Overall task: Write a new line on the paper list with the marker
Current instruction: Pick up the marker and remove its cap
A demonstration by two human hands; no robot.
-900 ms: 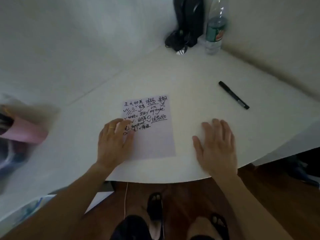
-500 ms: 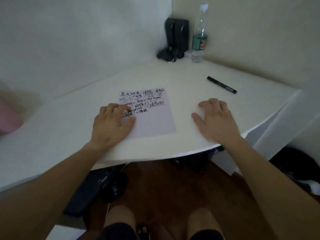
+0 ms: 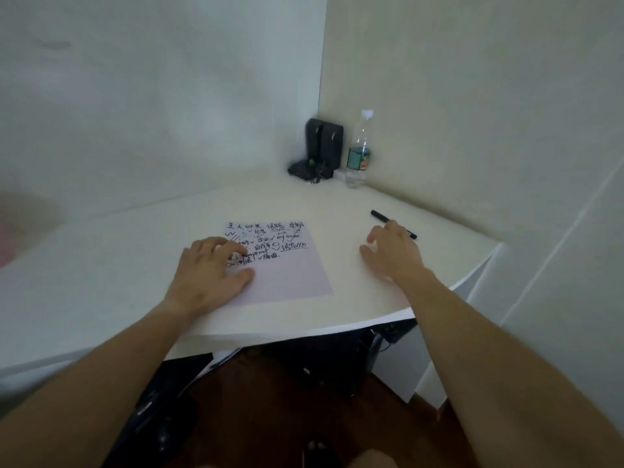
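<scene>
Both hands are lying over the white desk (image 3: pixel 337 204) as I am watching from far. My left hand (image 3: pixel 209 275) is resting flat and spread on the near-left part of the paper list (image 3: pixel 290 275), holding nothing, only pressing the sheet down. My right hand (image 3: pixel 393 253) is reaching forward with loose, half-open fingers; its fingertips are covering the middle of the marker (image 3: pixel 380 215), but I cannot tell if they are already touching it, and it is not closing on it.

The marker is lying on the desk just beyond the right hand, with one end showing on each side of the fingers. I am judging it as light, stiff and smooth, so it may roll when pushed; taking it at the middle of the barrel between thumb and two fingers seems the best. Whether a cap is on it, I cannot tell.

The paper is thin and soft and can slide easily, so the left hand is doing useful work there. Below the written rows, to the right of the left hand, free space is waiting for a new line.
</scene>
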